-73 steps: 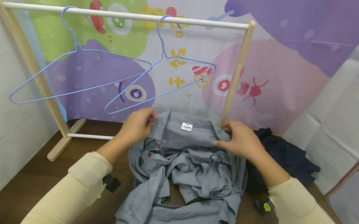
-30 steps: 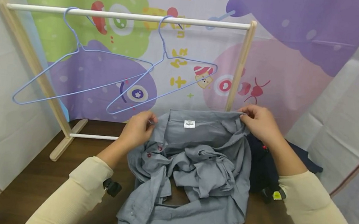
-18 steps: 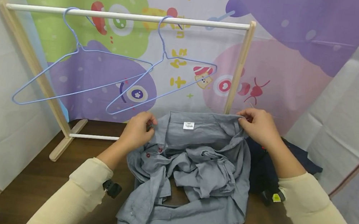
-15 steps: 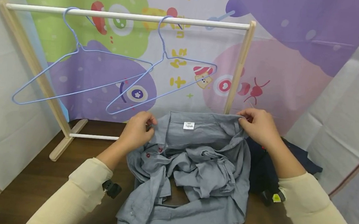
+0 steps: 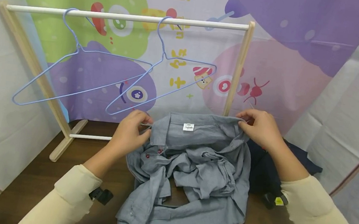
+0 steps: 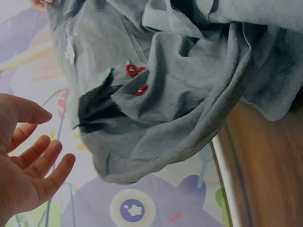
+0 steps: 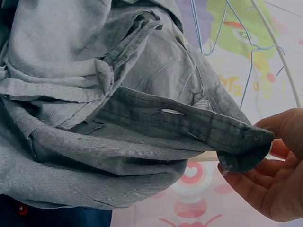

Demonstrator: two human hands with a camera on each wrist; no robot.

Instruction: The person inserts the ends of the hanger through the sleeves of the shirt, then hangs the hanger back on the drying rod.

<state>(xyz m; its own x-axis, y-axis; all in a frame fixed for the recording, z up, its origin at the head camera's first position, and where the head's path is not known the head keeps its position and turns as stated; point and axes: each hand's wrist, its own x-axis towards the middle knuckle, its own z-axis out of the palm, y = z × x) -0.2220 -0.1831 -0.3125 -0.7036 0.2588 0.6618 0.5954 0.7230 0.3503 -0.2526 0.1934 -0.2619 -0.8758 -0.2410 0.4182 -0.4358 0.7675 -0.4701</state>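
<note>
A grey button-up shirt (image 5: pixel 188 219) lies bunched on the dark table, with its collar raised and a white label (image 5: pixel 188 127) showing inside the neck. Red buttons (image 6: pixel 131 70) sit on the front edge near the left side. My left hand (image 5: pixel 130 129) is just left of the collar; in the left wrist view its fingers are spread and apart from the cloth. My right hand (image 5: pixel 262 129) pinches the other end of the collar (image 7: pixel 246 142) between thumb and fingers, holding it up. The lower shirt stays crumpled, with a cuff (image 5: pixel 132 217) at the front left.
Behind the shirt stands a wooden rack with a white rail (image 5: pixel 201 24). Two blue wire hangers, one at left (image 5: pixel 81 90) and one at right (image 5: pixel 163 54), hang from it. A dark navy garment (image 5: pixel 301 156) lies under and beside my right forearm.
The right hand has shifted right and spread the collar wider, then stayed there. Most recently the left hand has let go of the collar and moved slightly left, fingers opening.
</note>
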